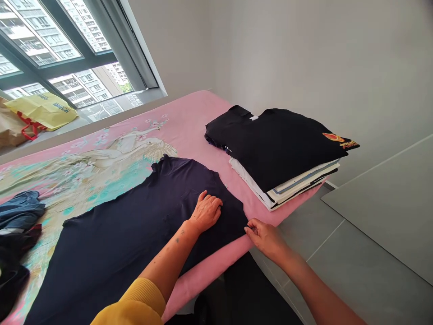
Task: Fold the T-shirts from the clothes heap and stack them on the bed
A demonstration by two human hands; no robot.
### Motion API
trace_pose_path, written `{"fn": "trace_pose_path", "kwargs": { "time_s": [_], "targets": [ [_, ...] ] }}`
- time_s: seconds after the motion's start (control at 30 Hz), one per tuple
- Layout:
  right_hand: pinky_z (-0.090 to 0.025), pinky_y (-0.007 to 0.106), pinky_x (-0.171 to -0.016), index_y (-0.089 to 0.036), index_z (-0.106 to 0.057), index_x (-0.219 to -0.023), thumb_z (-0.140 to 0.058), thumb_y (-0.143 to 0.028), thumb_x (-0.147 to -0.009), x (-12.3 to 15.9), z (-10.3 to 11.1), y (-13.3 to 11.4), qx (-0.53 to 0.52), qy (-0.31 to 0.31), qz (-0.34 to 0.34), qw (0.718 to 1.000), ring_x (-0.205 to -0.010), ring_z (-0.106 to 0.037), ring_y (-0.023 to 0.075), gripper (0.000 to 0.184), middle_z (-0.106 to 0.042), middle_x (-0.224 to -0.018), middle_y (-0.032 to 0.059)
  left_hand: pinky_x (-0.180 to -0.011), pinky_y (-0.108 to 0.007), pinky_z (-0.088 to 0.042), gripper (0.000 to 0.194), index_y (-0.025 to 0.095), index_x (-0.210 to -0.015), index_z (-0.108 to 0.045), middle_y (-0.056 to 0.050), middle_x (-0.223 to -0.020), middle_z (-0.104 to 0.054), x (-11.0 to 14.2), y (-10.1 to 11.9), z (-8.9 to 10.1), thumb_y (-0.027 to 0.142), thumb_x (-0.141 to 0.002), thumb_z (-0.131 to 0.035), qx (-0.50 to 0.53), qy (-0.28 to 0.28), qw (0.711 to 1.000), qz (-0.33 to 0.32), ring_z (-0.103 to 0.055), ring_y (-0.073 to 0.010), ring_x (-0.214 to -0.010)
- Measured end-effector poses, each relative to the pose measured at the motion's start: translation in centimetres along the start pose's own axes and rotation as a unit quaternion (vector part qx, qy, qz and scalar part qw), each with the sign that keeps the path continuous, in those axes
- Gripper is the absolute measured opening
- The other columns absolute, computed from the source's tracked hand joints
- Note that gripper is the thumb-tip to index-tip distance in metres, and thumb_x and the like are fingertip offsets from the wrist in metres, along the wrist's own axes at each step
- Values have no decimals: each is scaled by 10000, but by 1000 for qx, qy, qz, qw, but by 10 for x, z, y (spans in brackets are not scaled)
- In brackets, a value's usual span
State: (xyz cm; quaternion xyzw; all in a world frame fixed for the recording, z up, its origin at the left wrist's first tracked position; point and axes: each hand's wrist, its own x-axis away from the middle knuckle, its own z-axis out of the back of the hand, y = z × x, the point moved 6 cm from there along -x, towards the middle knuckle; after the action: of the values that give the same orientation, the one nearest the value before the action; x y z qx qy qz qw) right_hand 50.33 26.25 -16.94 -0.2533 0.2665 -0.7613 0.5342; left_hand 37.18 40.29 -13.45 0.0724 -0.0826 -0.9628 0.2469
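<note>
A dark navy T-shirt point(135, 225) lies spread over the bed, its upper part toward the right. On its cloth near the upper part rests my left hand point(207, 211), fingers loosely curved and palm down. At the shirt's right corner, by the bed's edge, my right hand point(265, 237) pinches the navy fabric between thumb and fingers. Just beyond my hands stands a stack of folded clothes point(304, 187), topped by a black shirt point(277, 140) with a red and yellow print.
The bed point(199, 113) has a pink sheet with a bird and blossom pattern. Jeans point(22, 210) and dark clothes point(11, 275) lie heaped at left. Yellow bag point(47, 110) and brown bag point(11, 126) sit on the windowsill. Grey floor tiles point(324, 253) lie beyond the bed's right edge.
</note>
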Motion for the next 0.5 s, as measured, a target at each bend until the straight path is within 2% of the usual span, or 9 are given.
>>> {"fn": "trace_pose_path", "kwargs": {
  "time_s": [0.13,0.23,0.3,0.4,0.43,0.5],
  "targets": [
    [-327,232,-521,-212,-583,-768,-443,-282,-869,0,1,-2,27,12,0,1000,-572,-588,139,186,-638,-646,-11,-1094,-472,-193,219,244,-947,-593,-27,-875,-618,-2,-1,-6,182,-835,-415,-22,19,999,15,-547,-182,-885],
    [-344,243,-527,-207,-572,-894,-445,-267,-872,3,2,1,30,32,-18,999,-594,-603,155,143,-647,-680,-5,-1093,-468,-217,248,244,-1051,-579,-49,-1045,-606,4,-3,2,215,-839,-452,-10,66,997,33,-524,-196,-1021],
    [-378,246,-544,-205,-550,-985,-445,-271,-878,8,6,0,-3,72,-9,997,-607,-605,154,164,-648,-717,1,-1088,-460,-244,269,236,-1096,-564,-64,-1133,-583,14,-4,11,229,-847,-461,1,101,994,38,-499,-204,-1098],
    [-449,255,-667,-208,-542,-1006,-424,-251,-895,19,16,-21,-82,135,79,984,-735,-611,149,167,-641,-830,28,-1077,-439,-293,252,225,-1066,-581,-65,-1105,-606,37,-3,20,194,-867,-431,20,127,992,4,-522,-185,-1089],
    [-459,263,-720,-210,-544,-999,-419,-230,-896,23,17,-33,-103,139,121,977,-789,-605,150,164,-633,-866,38,-1071,-436,-309,255,226,-1050,-592,-60,-1073,-621,45,-2,21,173,-869,-419,25,124,992,-16,-539,-177,-1064],
    [-465,280,-783,-212,-546,-995,-408,-177,-889,27,13,-64,-124,110,203,965,-855,-584,154,178,-616,-903,48,-1052,-432,-347,284,233,-1031,-612,-53,-1018,-646,58,0,17,137,-868,-399,34,98,993,-56,-568,-168,-1017]
  ]
}}
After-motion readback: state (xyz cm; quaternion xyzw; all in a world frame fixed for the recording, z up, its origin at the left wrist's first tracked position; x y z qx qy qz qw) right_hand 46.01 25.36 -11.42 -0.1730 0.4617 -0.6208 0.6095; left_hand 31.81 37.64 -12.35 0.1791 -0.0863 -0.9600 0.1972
